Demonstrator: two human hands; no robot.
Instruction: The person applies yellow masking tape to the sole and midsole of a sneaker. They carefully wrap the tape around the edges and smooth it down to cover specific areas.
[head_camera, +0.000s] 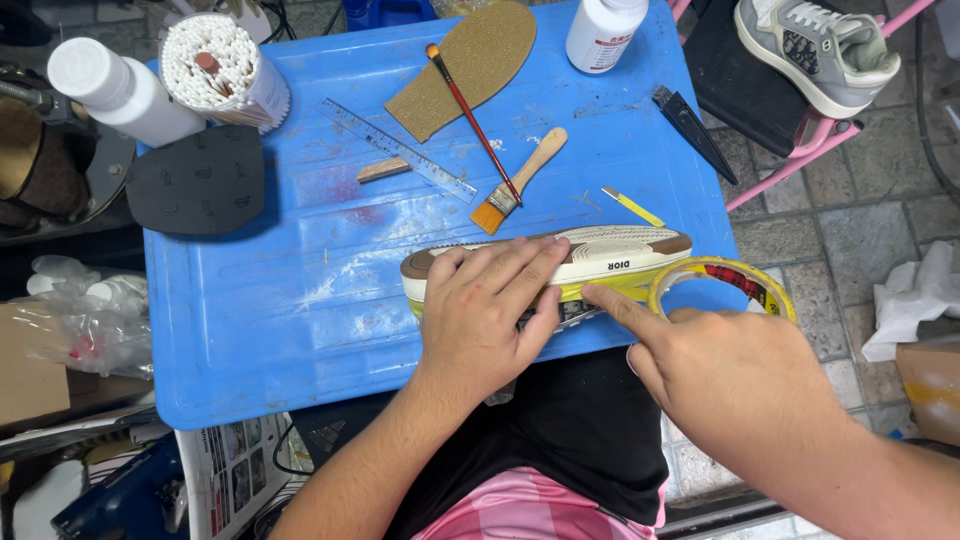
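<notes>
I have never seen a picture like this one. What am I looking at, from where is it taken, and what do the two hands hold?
One camera, worn on a person's head, looks down at their bare hands; there is no machine. The left hand lies flat on a shoe turned on its side at the near edge of a blue tray. The right hand holds a roll of yellow tape, its forefinger pressing against the shoe's side. Farther back lie a flat brush, a thin brush, a clear ruler, a tan insole, a black rubber sole, two white bottles and a cup of cotton swabs.
</notes>
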